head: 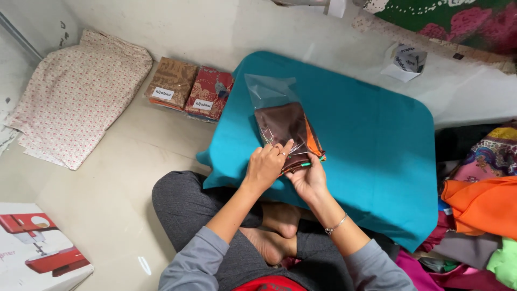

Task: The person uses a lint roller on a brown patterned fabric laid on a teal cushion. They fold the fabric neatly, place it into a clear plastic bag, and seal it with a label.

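Left hand (265,166): forearm bare, grey sleeve pushed up near the elbow, wrist angled forward, fingers (280,150) curled and pinching down, ring on one finger. Right hand (308,178): palm turned up, fingers closed in a grip, bracelet at the wrist. Both hands meet side by side, touching.

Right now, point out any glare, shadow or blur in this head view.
Head view: soft, even light; glare streaks on the clear plastic bag and a small sheen on the floor; faint shadow under the teal cloth; left hand and right hand sharp, no motion blur.
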